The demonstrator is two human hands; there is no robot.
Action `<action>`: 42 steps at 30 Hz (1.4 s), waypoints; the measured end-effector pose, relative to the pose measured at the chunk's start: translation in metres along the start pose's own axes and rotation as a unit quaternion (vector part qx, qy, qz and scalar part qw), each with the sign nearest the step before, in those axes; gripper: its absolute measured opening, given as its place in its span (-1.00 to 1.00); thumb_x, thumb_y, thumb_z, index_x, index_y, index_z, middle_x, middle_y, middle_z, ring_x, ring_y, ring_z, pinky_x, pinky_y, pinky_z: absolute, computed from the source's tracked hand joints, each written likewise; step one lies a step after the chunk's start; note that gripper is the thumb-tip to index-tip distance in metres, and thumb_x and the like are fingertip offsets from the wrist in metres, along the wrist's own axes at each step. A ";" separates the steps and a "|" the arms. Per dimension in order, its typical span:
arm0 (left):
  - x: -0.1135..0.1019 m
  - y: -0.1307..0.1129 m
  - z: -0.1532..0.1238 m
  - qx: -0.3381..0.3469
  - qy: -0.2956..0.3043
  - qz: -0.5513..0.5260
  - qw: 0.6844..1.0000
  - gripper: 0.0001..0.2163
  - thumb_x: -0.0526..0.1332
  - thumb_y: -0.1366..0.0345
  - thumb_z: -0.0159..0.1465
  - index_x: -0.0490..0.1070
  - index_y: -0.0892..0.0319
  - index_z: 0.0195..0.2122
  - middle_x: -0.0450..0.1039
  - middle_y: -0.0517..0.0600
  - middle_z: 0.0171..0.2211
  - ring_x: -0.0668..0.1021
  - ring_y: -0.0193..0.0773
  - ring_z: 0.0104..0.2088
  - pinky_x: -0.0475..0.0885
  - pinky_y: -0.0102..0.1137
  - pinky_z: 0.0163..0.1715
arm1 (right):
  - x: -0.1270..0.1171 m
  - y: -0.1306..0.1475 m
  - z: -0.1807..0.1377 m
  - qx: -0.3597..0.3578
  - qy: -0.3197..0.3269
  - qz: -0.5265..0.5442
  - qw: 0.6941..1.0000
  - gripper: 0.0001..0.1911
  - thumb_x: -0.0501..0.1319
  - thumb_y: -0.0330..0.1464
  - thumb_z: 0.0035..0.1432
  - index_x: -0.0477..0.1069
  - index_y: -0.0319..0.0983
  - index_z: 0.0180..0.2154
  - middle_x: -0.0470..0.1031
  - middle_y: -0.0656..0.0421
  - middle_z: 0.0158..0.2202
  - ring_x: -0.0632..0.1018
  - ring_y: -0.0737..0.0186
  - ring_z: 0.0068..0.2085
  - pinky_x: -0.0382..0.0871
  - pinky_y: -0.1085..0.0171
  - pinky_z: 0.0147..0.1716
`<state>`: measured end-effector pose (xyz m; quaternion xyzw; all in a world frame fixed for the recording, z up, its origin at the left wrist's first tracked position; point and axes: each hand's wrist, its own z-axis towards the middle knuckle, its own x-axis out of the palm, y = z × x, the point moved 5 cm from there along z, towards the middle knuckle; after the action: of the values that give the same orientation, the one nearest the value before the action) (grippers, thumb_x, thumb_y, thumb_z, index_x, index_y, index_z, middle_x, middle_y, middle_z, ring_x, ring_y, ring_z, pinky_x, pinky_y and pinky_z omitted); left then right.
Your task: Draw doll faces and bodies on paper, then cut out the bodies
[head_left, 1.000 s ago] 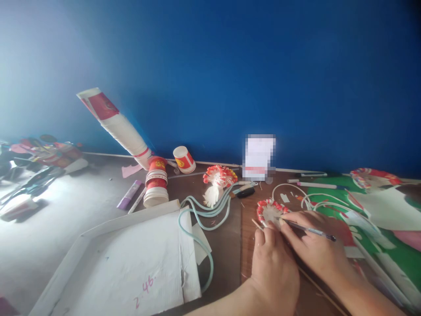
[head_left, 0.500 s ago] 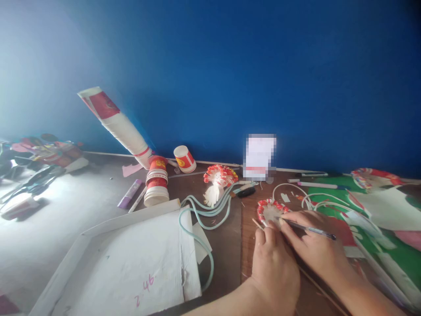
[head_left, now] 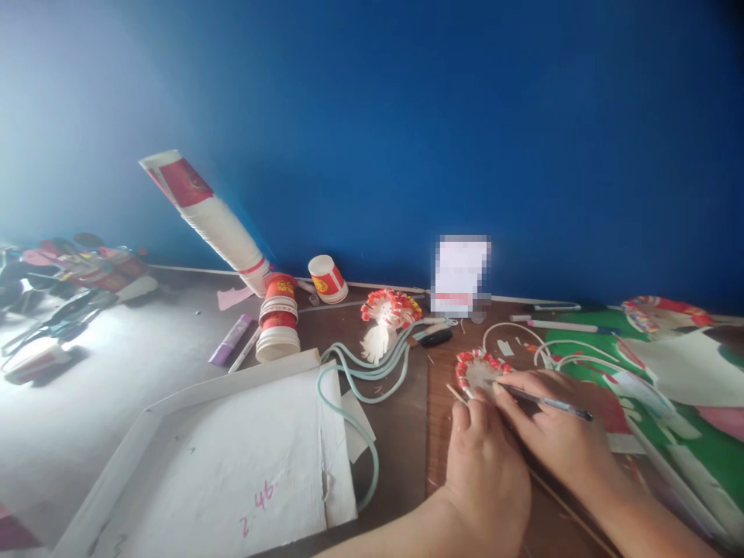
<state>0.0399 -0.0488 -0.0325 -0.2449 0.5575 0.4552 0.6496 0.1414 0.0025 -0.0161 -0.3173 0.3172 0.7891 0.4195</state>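
Observation:
My right hand (head_left: 555,430) is closed on a thin pen (head_left: 549,402), whose tip rests on a small round paper piece with a curled red and white rim (head_left: 477,370). My left hand (head_left: 485,465) lies beside it with its fingertips pressed on the near edge of that piece. A thin wooden stick (head_left: 455,394) lies just left of my left fingertips on the brown tabletop.
A second fringed red and white paper piece (head_left: 385,319) lies further back, by pale green cords (head_left: 360,380). Stacked paper cups (head_left: 277,325), a leaning cup stack (head_left: 209,221), a white cardboard box lid (head_left: 232,457), markers (head_left: 558,325) and green and white paper sheets (head_left: 668,387) surround them.

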 end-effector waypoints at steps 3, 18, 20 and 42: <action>-0.001 0.000 0.000 0.003 -0.001 -0.005 1.000 -0.54 0.18 0.25 0.27 0.43 0.27 0.19 0.44 0.21 0.14 0.38 0.05 0.09 0.30 -0.10 0.06 | 0.000 0.000 0.000 -0.001 -0.001 -0.004 1.000 -0.86 0.20 -0.30 0.26 0.49 -0.20 -0.31 0.59 0.10 -0.39 0.53 0.05 -0.32 0.34 0.10 -0.23; 0.001 0.000 0.000 0.007 0.010 -0.016 1.000 -0.52 0.15 0.26 0.31 0.37 0.29 0.24 0.41 0.21 0.18 0.33 0.08 0.18 0.27 -0.10 0.10 | 0.003 -0.002 0.000 0.027 0.021 -0.014 0.999 -0.83 0.20 -0.27 0.25 0.52 -0.17 -0.32 0.60 0.12 -0.39 0.54 0.05 -0.32 0.33 0.10 -0.22; 0.001 0.001 0.001 0.004 0.007 -0.017 1.000 -0.53 0.14 0.25 0.31 0.38 0.29 0.23 0.42 0.22 0.16 0.34 0.06 0.16 0.28 -0.12 0.08 | 0.003 -0.002 0.000 0.027 0.025 -0.014 0.999 -0.85 0.21 -0.26 0.25 0.51 -0.16 -0.32 0.60 0.13 -0.39 0.54 0.04 -0.32 0.34 0.10 -0.23; 0.002 0.004 0.002 -0.005 -0.020 -0.015 1.000 -0.57 0.18 0.27 0.28 0.46 0.29 0.16 0.46 0.25 0.06 0.38 0.00 0.00 0.34 -0.14 -0.02 | -0.025 0.006 0.002 0.020 -0.070 0.037 0.997 -0.94 0.22 -0.32 0.24 0.44 -0.16 -0.30 0.57 0.14 -0.40 0.54 0.10 -0.34 0.34 0.14 -0.27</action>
<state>0.0375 -0.0447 -0.0329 -0.2474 0.5381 0.4532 0.6662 0.1468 -0.0108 0.0058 -0.2408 0.3143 0.8180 0.4173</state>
